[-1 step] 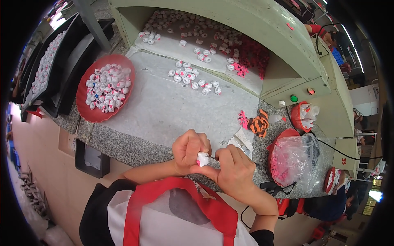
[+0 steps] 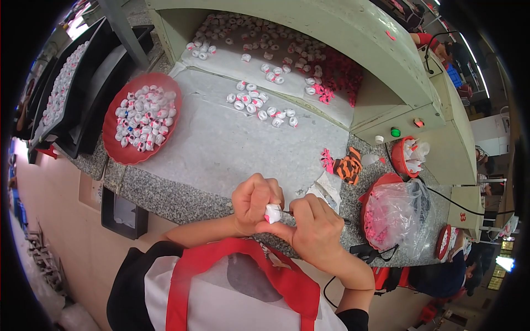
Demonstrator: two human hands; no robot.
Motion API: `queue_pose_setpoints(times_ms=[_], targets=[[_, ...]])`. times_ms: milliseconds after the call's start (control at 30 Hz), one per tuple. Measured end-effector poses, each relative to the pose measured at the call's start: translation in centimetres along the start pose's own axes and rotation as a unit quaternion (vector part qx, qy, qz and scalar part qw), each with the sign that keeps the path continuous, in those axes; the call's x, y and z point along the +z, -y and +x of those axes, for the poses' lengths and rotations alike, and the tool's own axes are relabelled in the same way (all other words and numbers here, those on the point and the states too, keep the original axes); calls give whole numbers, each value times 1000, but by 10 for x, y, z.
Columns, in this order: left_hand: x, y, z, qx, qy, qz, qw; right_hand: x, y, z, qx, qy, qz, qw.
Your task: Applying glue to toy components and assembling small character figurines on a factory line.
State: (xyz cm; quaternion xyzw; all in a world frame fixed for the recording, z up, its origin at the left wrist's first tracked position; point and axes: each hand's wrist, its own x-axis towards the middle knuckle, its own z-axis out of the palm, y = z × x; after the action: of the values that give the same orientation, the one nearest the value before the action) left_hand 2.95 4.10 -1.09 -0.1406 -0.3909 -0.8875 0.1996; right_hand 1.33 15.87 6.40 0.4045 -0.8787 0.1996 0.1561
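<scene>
My left hand (image 2: 254,203) is closed around a small rounded white piece (image 2: 273,212) with a pink patch, held just off the table's front edge. From the right, my right hand (image 2: 317,226) pinches a thin dark tool (image 2: 286,213), whose tip meets the white piece; most of the tool is hidden by the fingers. Beyond my hands, a loose group of similar white pieces (image 2: 252,103) lies on the white sheet (image 2: 204,138). A crumpled orange and black striped cloth (image 2: 349,166) rests to the right, beside small pink parts (image 2: 327,160) and torn white paper (image 2: 327,188).
A red dish (image 2: 112,144) heaped with white pieces stands at left. A pale green hood (image 2: 309,27) arches over many white and pink parts. At right are a red basket (image 2: 398,160) and a plastic bag (image 2: 408,212) over pink parts. Black trays (image 2: 83,118) stand far left.
</scene>
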Motion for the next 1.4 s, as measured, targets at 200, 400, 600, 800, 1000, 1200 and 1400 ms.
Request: queue_pose_setpoints(times_ms=[200, 400, 600, 800, 1000, 1200, 1400], targets=[[-1, 0, 0, -3, -2, 26, 1000, -3, 3, -1, -5, 14, -8, 1000], [-2, -1, 1, -12, -10, -1, 1000, -4, 5, 0, 7, 20, -10, 1000], [-3, 1, -1, -11, -5, 4, 1000, -3, 4, 1, 14, 25, -7, 1000], [-5, -2, -2, -9, 0, 25, 1000, -3, 4, -4, 7, 35, -26, 999], [-2, -2, -2, -28, 18, 41, 999, -3, 4, -2, 17, 23, -19, 999], [0, 1, -1, -20, 0, 4, 1000, -4, 5, -5, -3, 26, -18, 999], [-1, -1, -2, -40, -9, 8, 999, -3, 6, -2, 13, 21, -1, 1000]])
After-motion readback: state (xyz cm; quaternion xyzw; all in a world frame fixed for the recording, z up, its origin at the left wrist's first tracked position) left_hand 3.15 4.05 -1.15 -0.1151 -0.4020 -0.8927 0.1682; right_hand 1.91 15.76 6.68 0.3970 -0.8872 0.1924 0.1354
